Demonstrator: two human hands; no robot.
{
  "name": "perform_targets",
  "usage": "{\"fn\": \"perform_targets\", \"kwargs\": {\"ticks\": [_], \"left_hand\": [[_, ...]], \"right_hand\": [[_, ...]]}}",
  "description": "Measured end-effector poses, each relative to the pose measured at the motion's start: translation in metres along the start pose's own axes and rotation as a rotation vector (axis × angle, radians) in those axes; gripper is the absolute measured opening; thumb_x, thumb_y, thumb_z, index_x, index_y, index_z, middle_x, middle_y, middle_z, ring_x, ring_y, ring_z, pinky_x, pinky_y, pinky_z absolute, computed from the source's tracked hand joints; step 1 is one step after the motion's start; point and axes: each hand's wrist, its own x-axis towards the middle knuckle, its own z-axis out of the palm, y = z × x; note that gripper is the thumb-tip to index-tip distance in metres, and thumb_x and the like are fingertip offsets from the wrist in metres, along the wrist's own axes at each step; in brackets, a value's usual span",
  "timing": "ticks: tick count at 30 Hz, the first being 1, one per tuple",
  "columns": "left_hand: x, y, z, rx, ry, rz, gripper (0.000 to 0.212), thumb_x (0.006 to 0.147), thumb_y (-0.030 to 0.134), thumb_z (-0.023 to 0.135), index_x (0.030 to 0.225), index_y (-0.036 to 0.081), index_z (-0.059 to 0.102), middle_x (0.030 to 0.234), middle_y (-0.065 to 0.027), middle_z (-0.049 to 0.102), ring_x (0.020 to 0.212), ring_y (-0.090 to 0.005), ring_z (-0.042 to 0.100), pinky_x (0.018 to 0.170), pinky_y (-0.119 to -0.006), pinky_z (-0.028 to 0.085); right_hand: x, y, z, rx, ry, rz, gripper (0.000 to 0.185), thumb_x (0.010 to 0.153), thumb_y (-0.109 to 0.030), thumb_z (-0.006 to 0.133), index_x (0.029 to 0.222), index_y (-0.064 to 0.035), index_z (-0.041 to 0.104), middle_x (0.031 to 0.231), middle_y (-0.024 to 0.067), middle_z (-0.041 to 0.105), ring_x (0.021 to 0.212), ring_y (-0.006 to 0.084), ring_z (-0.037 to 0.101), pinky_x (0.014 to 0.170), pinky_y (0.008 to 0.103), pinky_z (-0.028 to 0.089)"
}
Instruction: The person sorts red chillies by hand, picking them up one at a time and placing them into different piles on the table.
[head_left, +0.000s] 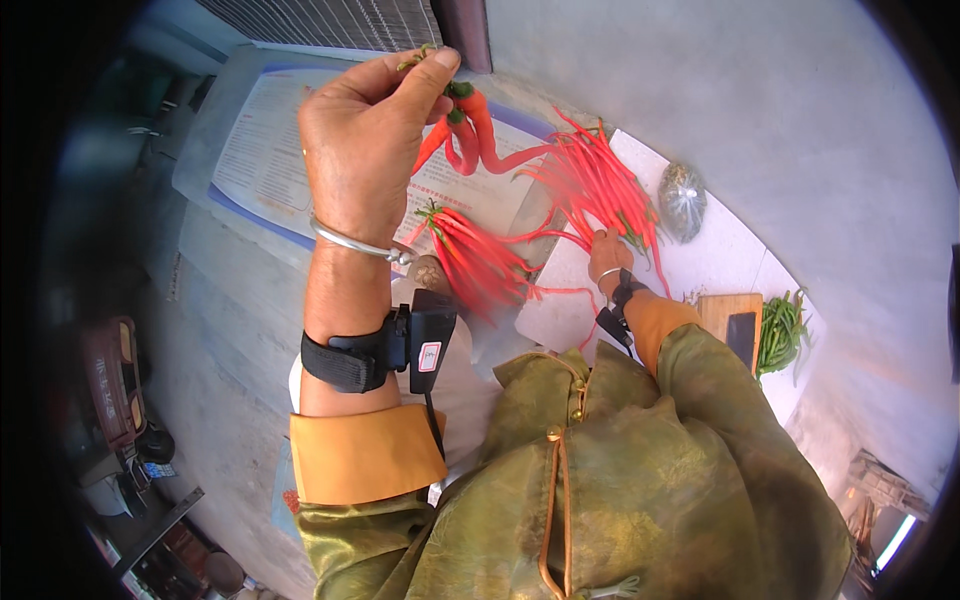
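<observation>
Raised in front of me, my left hand (367, 135) pinches several long red chilli peppers (480, 124) by their green stems. The chillies hang down from the fingers, bent and curled. My right hand (610, 255) is at the near edge of a heap of long red chillies (600, 180) on a white tabletop (697, 262). Its fingertips touch the heap, but whether they grip a chilli is hidden. Between the hands, a gathered bunch of red chillies (480, 259) lies with its stems together, partly blurred. One thin chilli (566, 291) trails across the table's near left corner.
A tied clear plastic bag (682, 202) of dark contents sits by the wall. Right of my right arm are a wooden board (727, 315) with a dark flat object on it and green chillies (781, 334). A printed sheet (262, 135) bearing writing covers the ledge.
</observation>
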Motion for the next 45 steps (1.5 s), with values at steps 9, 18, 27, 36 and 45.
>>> {"fn": "perform_targets", "kwargs": {"ticks": [9,18,27,36,45], "left_hand": [[-0.002,0.000,0.002,-0.038,0.030,0.012,0.019,0.081,0.013,0.071,0.087,-0.004,0.068,0.069,-0.0038,0.062,0.063,-0.0089,0.056,0.061,-0.022,0.046],[-0.004,0.001,0.006,-0.023,0.021,0.002,0.020,0.081,0.016,0.072,0.089,-0.003,0.069,0.070,-0.0035,0.062,0.063,-0.0087,0.056,0.062,-0.022,0.046],[-0.007,-0.002,0.012,0.016,-0.028,0.012,0.018,0.082,0.016,0.070,0.087,-0.002,0.069,0.070,-0.0022,0.062,0.062,-0.0072,0.054,0.060,-0.020,0.045],[-0.021,-0.005,0.022,0.066,-0.130,-0.033,0.018,0.080,0.012,0.068,0.085,-0.006,0.068,0.065,-0.0052,0.063,0.057,-0.0063,0.055,0.050,-0.020,0.043],[-0.064,-0.009,0.055,0.077,-0.600,-0.105,0.011,0.081,0.006,0.064,0.077,-0.005,0.067,0.059,-0.0059,0.063,0.049,-0.0091,0.055,0.043,-0.025,0.042]], "right_hand": [[-0.019,0.019,-0.022,0.034,-0.167,-0.122,0.020,0.078,-0.007,0.054,0.098,-0.0032,0.054,0.100,0.0228,0.060,0.086,0.0386,0.063,0.075,0.0447,0.051],[-0.025,0.075,-0.132,0.560,-0.423,-0.171,0.031,0.079,-0.027,0.061,0.087,0.0027,0.063,0.075,0.0147,0.065,0.068,0.0284,0.061,0.068,0.0377,0.048],[-0.062,0.112,-0.179,1.447,-0.690,0.176,0.026,0.086,-0.025,0.060,0.089,0.0004,0.062,0.074,0.0050,0.062,0.061,0.0123,0.056,0.052,0.0242,0.046],[-0.074,0.063,-0.237,2.124,-0.112,0.077,0.023,0.089,-0.027,0.060,0.095,-0.0044,0.060,0.087,0.0048,0.060,0.073,0.0118,0.056,0.057,0.0258,0.045],[-0.053,0.015,-0.293,2.597,0.097,0.027,0.015,0.091,-0.022,0.059,0.099,-0.0090,0.057,0.104,0.0059,0.060,0.077,0.0123,0.055,0.054,0.0173,0.047]]}}
